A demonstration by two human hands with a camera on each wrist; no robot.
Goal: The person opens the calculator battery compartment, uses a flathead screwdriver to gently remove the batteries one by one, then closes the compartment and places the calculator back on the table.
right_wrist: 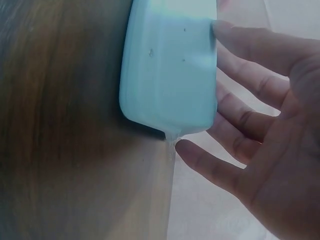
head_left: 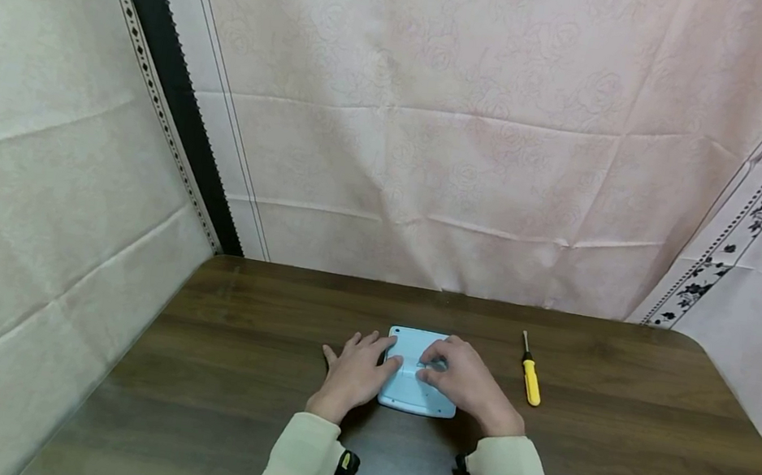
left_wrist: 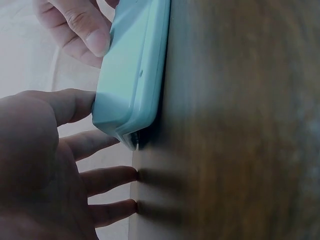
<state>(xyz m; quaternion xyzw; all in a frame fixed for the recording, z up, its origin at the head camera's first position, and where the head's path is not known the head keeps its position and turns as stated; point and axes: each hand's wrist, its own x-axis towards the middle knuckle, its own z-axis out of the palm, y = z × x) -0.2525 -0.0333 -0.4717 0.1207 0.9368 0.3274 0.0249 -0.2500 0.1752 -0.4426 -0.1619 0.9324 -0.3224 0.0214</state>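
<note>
A light blue, flat device with rounded corners [head_left: 408,392] lies on the table; small holes show in its upper face. My left hand [head_left: 355,375] is at its left side, thumb and index finger touching the device, the other fingers spread towards the tabletop. From the right, my right hand [head_left: 467,378] reaches over the middle of the device, thumb and fingers bent down to its upper face. In the right wrist view the right thumb touches the device [right_wrist: 170,75] and the little finger is near its corner. Whether the right fingertips pinch any part is hidden.
A screwdriver with a yellow handle [head_left: 532,383] lies to the right of the device, its tip pointing away from me. The brown wooden table [head_left: 617,437] ends at a far edge, with pale patterned cloth [head_left: 481,162] hanging behind and at both sides.
</note>
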